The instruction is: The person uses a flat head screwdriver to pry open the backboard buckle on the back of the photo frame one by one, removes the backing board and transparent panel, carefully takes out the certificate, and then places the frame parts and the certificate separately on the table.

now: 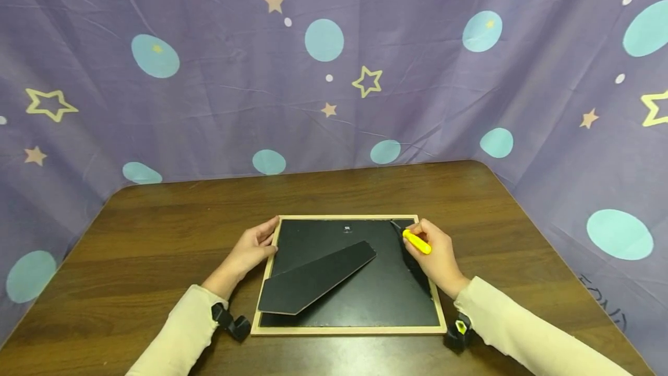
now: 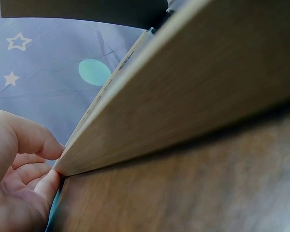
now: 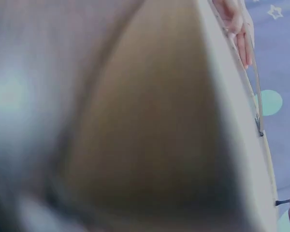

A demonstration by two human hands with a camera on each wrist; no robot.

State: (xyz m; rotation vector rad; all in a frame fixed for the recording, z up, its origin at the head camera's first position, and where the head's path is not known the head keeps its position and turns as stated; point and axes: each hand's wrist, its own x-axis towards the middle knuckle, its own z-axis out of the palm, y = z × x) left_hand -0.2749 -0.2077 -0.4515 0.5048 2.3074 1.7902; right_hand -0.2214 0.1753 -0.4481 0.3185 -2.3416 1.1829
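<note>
The picture frame (image 1: 348, 274) lies face-down on the bench (image 1: 156, 231), its left edge steadied by the left hand (image 1: 253, 248) with relaxed fingers, while the right hand (image 1: 433, 251) — curled around a yellow-handled screwdriver (image 1: 416, 241) — works its tip at the upper right corner, the unfolded black stand (image 1: 315, 277) slanting across the backing — purple starred cloth (image 1: 323, 74) hangs around.

A makeshift recording booth: brown wooden table (image 1: 156, 231) walled by star-and-dot purple cloth (image 1: 219, 91).
</note>
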